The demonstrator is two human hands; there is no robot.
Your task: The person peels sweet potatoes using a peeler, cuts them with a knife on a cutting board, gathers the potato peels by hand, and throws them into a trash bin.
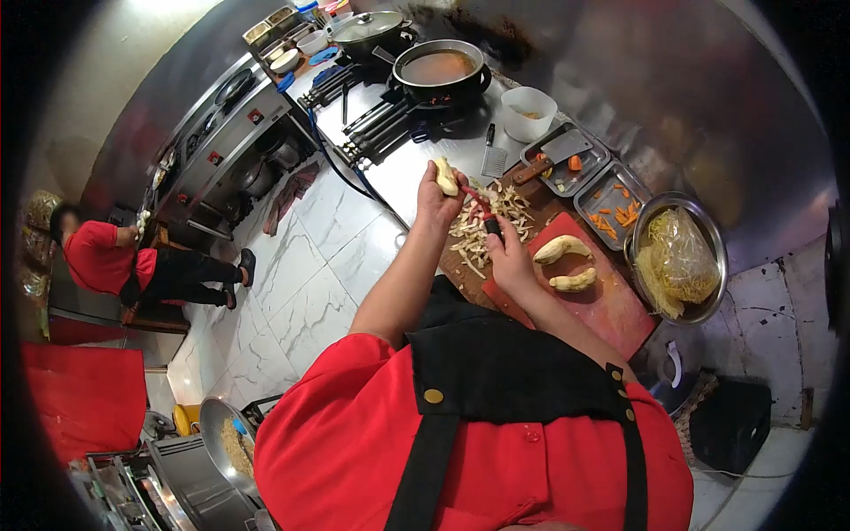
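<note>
My left hand (pixel 436 202) is closed around a pale yellow peeled piece (pixel 445 177), held up over the counter's edge. In my right hand (pixel 511 252) is a peeler (pixel 484 211) with a red head and black handle; its head is close to the yellow piece. Below both hands, pale peelings (pixel 482 232) lie heaped on a brown wooden board (pixel 458 268). On the red cutting board (pixel 611 305), beside my right hand, rest two more pale yellow pieces, one curved (pixel 563 249) and one shorter (pixel 574 280).
A cleaver (pixel 560 150) lies across a metal tray (pixel 580 180); another tray (pixel 604 208) holds orange strips. Right of them is a steel bowl (pixel 719 296) with yellow noodles. A grater (pixel 494 159), white tub (pixel 529 111) and pan (pixel 440 66) are farther back. Another person (pixel 97 257) stands at left.
</note>
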